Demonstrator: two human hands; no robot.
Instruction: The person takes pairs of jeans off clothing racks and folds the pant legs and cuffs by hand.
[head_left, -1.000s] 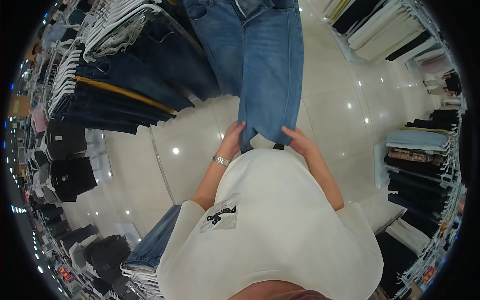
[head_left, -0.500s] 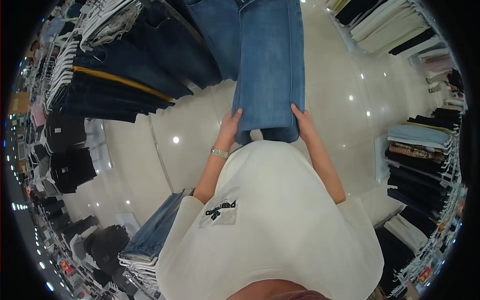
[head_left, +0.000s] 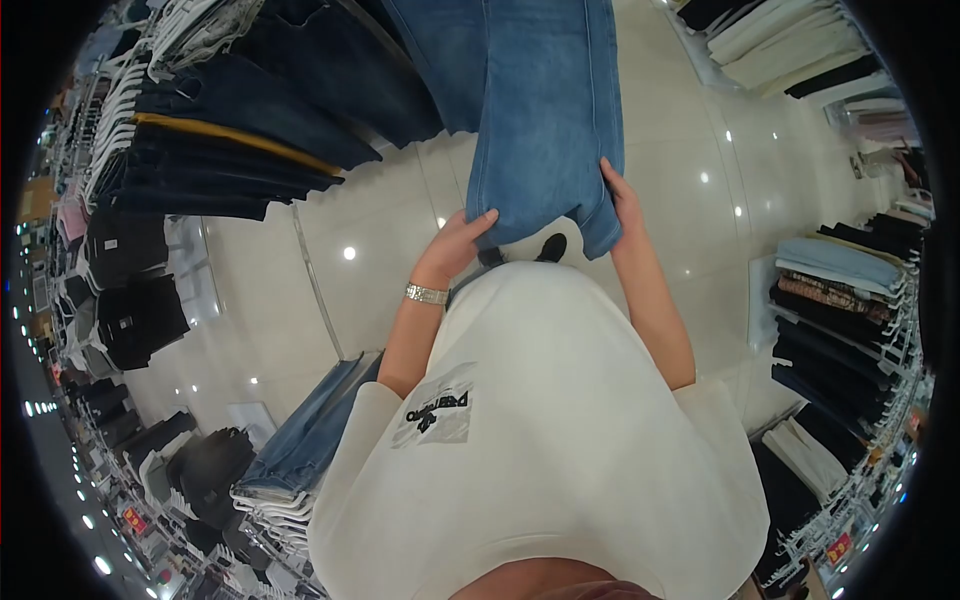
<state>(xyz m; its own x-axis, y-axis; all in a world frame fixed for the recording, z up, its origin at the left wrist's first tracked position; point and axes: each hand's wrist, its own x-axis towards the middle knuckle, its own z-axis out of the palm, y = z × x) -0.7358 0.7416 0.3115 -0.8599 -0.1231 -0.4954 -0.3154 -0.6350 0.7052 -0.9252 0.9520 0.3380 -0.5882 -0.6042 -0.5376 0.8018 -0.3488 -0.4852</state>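
Note:
A pair of blue jeans (head_left: 545, 120) hangs at the top centre, its upper part cut off by the frame edge. My left hand (head_left: 460, 240), below a silver watch (head_left: 426, 293), grips the lower left edge of the leg, thumb on the front of the denim. On the right side of the same leg, my right hand (head_left: 622, 203) holds the edge with the thumb in front and the other fingers mostly hidden behind. The hem between the hands is bent and lifted, with a black shoe (head_left: 552, 248) visible just below it.
Dark jeans (head_left: 290, 100) hang on a rack at the upper left. More blue jeans (head_left: 310, 425) hang at the lower left. Folded and hanging clothes (head_left: 835, 275) line the right side. Black garments (head_left: 140, 325) hang at the far left over the tiled floor (head_left: 380, 290).
The jeans sit higher in view, and the hem has gone from flat to bent. My right hand has moved up and right; my left hand has shifted slightly inward over the denim.

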